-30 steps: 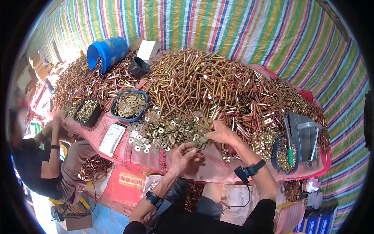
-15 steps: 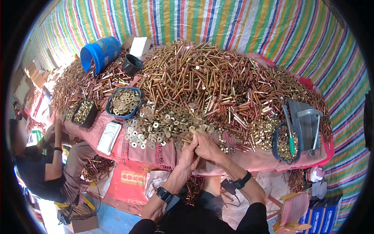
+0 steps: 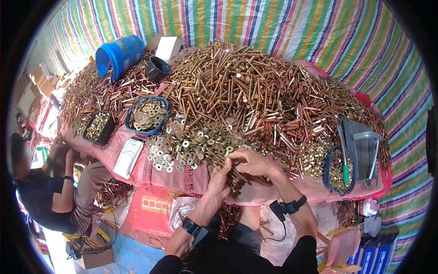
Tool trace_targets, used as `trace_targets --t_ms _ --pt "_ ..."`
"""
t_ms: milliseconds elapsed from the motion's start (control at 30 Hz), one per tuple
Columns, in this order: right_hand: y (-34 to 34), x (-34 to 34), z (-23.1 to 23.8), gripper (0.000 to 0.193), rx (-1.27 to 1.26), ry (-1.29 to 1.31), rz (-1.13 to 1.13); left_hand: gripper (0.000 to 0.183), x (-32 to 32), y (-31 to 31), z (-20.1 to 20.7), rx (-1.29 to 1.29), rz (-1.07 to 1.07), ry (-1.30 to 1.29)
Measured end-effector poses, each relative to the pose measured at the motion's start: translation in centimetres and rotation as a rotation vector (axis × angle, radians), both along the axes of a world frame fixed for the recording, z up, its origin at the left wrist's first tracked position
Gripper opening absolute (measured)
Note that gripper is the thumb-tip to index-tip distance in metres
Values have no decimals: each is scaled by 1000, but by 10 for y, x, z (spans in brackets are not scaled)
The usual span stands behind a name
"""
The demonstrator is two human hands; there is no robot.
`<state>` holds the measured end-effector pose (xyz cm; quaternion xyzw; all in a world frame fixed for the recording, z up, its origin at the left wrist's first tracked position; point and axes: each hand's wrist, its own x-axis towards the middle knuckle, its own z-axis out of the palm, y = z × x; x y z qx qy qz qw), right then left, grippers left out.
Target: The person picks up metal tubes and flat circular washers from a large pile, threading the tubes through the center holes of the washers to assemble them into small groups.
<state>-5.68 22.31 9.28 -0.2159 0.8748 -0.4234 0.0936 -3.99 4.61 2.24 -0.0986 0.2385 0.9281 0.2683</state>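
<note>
A bundle of brass-coloured threaded bolts (image 3: 235,179) is gripped in my left hand (image 3: 220,182), over the near edge of the heap. Just above the bundle's upper end, my right hand (image 3: 255,163) is closed in a pinch, thumb and forefinger together. What its fingertips hold, if anything, is too small to make out. Beyond both hands spreads a pile of flat round washers (image 3: 196,145). Behind that rises a large mound of loose bolts and metal tubes (image 3: 242,91). Small nuts (image 3: 311,160) lie in a heap to the right.
Washers fill a blue basin (image 3: 147,129) and nuts a black tub (image 3: 99,128) at left. A blue bucket (image 3: 119,57) lies tipped behind. At right are a nut-filled basin (image 3: 340,176), a green-handled tool (image 3: 345,173) and a grey scoop (image 3: 360,146). A co-worker (image 3: 50,187) sits at left.
My right hand has drawn apart from the left, its forearm shifting right, and the bolt bundle shows between them. The left hand stays almost in place.
</note>
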Motion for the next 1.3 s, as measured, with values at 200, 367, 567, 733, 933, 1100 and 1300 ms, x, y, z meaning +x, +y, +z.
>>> trace_targets --t_ms 200,367,567,733,933,1100,1300 --pt "-11 6 17 43 -55 -108 -235 23 8 7 -11 -316 22 110" --pt "-35 21 11 41 218 226 -246 21 19 22 -31 -638 225 335" --pt "-25 25 11 33 79 379 -108 25 21 23 -41 -668 294 528" --pt "-17 16 5 27 5 193 -67 27 19 20 -42 -749 190 608" --pt "-17 6 1 25 -39 36 -76 40 15 21 -31 -627 160 561" --pt "-16 -3 4 26 15 -69 -86 50 13 14 -14 -656 34 536" --pt "-1 -13 27 25 -157 -389 -317 43 12 7 -13 -538 -77 378"
